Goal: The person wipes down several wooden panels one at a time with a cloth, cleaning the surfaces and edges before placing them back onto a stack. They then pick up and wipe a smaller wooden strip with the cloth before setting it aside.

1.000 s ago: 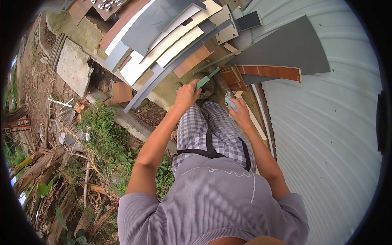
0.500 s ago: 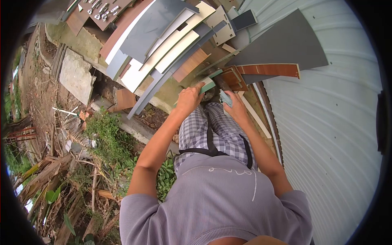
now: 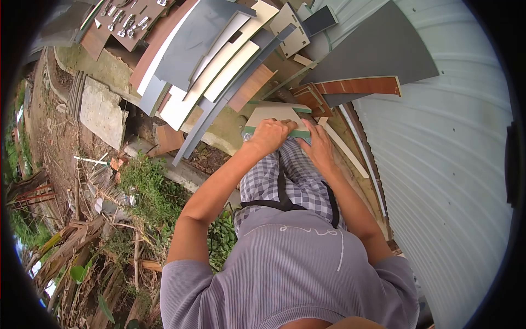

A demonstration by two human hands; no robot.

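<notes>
A beige board with green edges (image 3: 269, 113) is tilted over my lap, above the checked trousers. My left hand (image 3: 269, 135) lies across its near side, with the fingers curled over the board. At the board's right corner is my right hand (image 3: 319, 143), its fingers on the edge and its thumb below. The blue-grey cloth seen earlier in the right hand does not show clearly now. A small pale crumpled bit (image 3: 247, 136) shows beside the left wrist, too small to name.
Stacked grey, white and brown panels (image 3: 219, 60) lie ahead. Metal hinges (image 3: 129, 24) rest on a brown board at the far left. A large grey panel (image 3: 378, 49) leans on the corrugated metal sheet (image 3: 449, 164) at right. Green plants (image 3: 148, 181) grow on the left.
The beige board has turned, so its broad face now shows. My right hand has moved in to the board's edge, and its cloth has gone from sight. The view has shifted slightly.
</notes>
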